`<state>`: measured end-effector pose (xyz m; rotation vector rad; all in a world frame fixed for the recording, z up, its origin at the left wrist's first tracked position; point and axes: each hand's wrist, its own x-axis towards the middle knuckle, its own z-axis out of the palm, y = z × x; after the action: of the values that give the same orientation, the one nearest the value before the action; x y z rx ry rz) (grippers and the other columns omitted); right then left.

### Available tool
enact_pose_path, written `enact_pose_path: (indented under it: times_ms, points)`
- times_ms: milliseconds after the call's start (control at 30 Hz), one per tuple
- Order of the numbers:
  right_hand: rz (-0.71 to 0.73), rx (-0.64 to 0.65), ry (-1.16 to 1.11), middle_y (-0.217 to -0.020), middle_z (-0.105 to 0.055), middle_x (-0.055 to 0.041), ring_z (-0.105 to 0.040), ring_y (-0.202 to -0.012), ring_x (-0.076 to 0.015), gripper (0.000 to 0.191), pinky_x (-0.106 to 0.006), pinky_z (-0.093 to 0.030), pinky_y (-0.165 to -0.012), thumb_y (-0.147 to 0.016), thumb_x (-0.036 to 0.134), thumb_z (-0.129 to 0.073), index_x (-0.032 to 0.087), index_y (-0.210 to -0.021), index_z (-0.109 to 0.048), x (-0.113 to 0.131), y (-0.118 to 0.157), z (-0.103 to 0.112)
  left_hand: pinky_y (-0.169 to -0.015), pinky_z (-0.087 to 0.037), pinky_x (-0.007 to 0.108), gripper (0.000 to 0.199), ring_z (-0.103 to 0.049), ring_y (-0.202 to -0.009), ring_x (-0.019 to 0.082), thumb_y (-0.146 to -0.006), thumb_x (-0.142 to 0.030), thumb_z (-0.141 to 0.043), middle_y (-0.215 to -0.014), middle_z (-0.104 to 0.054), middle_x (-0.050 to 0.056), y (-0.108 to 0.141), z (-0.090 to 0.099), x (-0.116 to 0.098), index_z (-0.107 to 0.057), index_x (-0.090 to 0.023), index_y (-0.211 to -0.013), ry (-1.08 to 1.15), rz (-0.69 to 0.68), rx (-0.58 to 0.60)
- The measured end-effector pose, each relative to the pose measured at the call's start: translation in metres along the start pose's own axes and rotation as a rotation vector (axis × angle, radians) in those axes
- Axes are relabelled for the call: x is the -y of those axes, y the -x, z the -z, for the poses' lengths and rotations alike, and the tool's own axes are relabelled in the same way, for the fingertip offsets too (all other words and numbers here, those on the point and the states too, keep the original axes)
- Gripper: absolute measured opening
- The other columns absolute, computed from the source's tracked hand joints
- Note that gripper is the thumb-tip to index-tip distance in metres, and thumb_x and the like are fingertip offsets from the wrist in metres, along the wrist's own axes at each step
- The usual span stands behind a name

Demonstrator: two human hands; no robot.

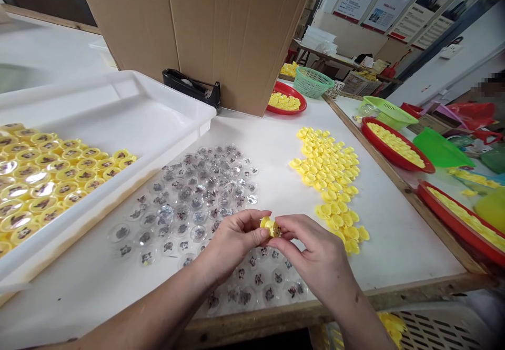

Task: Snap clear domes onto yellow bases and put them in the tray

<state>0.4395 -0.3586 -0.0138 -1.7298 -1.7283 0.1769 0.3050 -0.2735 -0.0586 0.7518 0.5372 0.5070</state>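
Note:
Between my two hands is a small yellow plastic piece [269,226]. My left hand [236,237] pinches it from the left with thumb and forefinger. The fingertips of my right hand [311,245] close on its right side, where a bit of dark print shows; whether a clear cover sits there is hard to make out. Below and left of my hands, many clear round plastic covers [199,216] with dark printed figures lie spread on the white table. To the right lies a heap of loose yellow cup-shaped pieces [331,168].
A white tray [173,109] at left holds rows of yellow pieces with printed tops. Behind it stand a black tape dispenser [191,87] and a tall cardboard box [197,29]. Red trays [428,170] of yellow pieces and a green basket [313,82] lie beyond the wooden edge [394,182].

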Motion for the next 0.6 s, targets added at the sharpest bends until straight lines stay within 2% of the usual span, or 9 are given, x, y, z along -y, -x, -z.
enact_pose_path:
  times_ms: [233,400,533,600]
  points:
    - [-0.023,0.003,-0.04,-0.088,-0.066,-0.0018,-0.063,-0.074,-0.0148,0.018,-0.026,-0.055,-0.068,-0.078,0.018,-0.066,0.023,-0.095,-0.062,-0.001,-0.002,0.001,-0.081,-0.047,0.035,0.039,-0.063,-0.086,0.02,-0.067,-0.026,-0.077,-0.091,-0.069,0.008,0.004,-0.003,-0.004,-0.065,-0.013,-0.101,0.006,0.01,0.018]
    - [0.01,-0.035,-0.024,-0.09,-0.065,-0.004,-0.063,-0.08,-0.0156,0.019,-0.027,-0.054,-0.073,-0.082,0.013,-0.058,0.022,-0.097,-0.061,-0.003,-0.002,-0.009,-0.088,-0.045,0.034,0.04,-0.06,-0.094,0.02,-0.072,-0.028,-0.073,-0.097,-0.067,0.008,0.007,-0.004,-0.008,-0.061,-0.015,-0.107,-0.059,-0.002,0.085]
    - [-0.005,0.002,0.013,-0.087,-0.062,-0.005,-0.06,-0.081,-0.0165,0.022,-0.028,-0.051,-0.072,-0.08,0.007,-0.052,0.021,-0.094,-0.061,0.006,0.0,-0.02,-0.074,-0.047,0.026,0.038,-0.061,-0.082,0.018,-0.07,-0.034,-0.072,-0.087,-0.067,0.005,0.008,-0.005,-0.008,-0.06,-0.015,-0.1,-0.243,0.01,-0.052]
    - [-0.065,0.042,-0.048,-0.087,-0.06,-0.0036,-0.058,-0.082,-0.0156,0.021,-0.026,-0.049,-0.073,-0.077,0.007,-0.058,0.021,-0.092,-0.062,0.007,0.0,-0.021,-0.07,-0.048,0.027,0.04,-0.062,-0.078,0.019,-0.071,-0.042,-0.07,-0.083,-0.067,0.004,0.006,-0.002,-0.005,-0.059,-0.017,-0.1,-0.324,0.015,-0.106]
